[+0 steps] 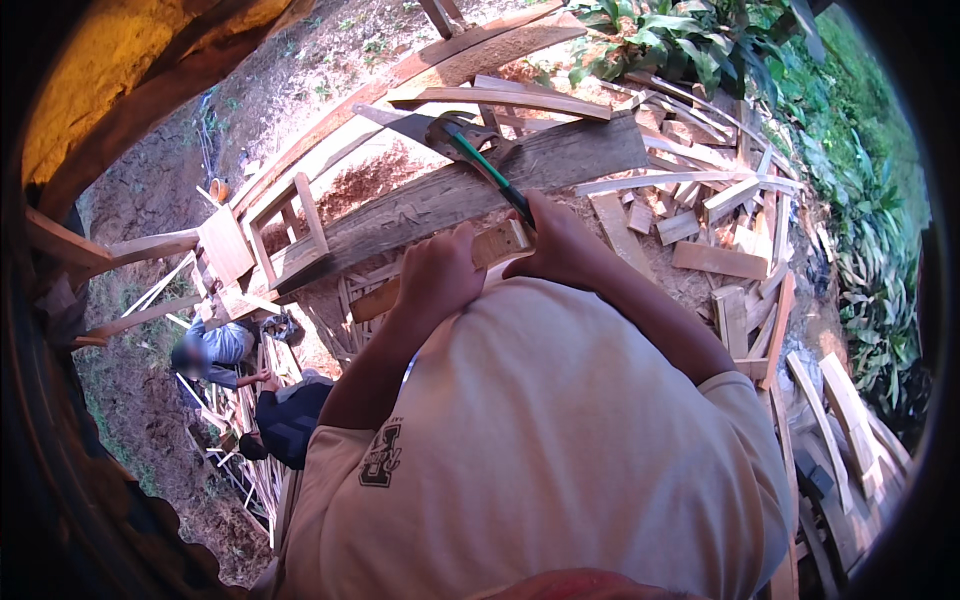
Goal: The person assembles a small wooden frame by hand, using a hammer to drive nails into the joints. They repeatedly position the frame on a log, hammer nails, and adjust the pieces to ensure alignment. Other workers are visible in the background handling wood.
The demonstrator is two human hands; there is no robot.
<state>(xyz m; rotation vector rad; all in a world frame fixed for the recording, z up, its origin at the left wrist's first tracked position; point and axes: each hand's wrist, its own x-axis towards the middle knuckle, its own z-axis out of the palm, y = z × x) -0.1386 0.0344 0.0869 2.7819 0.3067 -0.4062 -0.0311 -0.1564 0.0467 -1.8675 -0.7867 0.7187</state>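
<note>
A short wooden piece (497, 244) is gripped by my left hand (437, 270), whose fingers are wrapped round it in front of my shirt. Its lower part (376, 301) comes out on the other side of that hand. My right hand (565, 243) is closed at the end of a tool with a green-and-black handle (488, 168), probably a hammer; its head is hard to make out. The right thumb sits close to the wooden piece's end. Beyond the hands, a handsaw (400, 121) lies on a wide grey plank (400, 215), partly behind the tool.
Long boards (500, 99) run across the far side. Offcuts (715, 260) are heaped to the right, with leafy plants (680, 40) behind. At the left, two people (225, 345) (290, 420) are beside a pile of thin sticks (255, 490). A wooden frame (285, 225) stands at the plank's left end.
</note>
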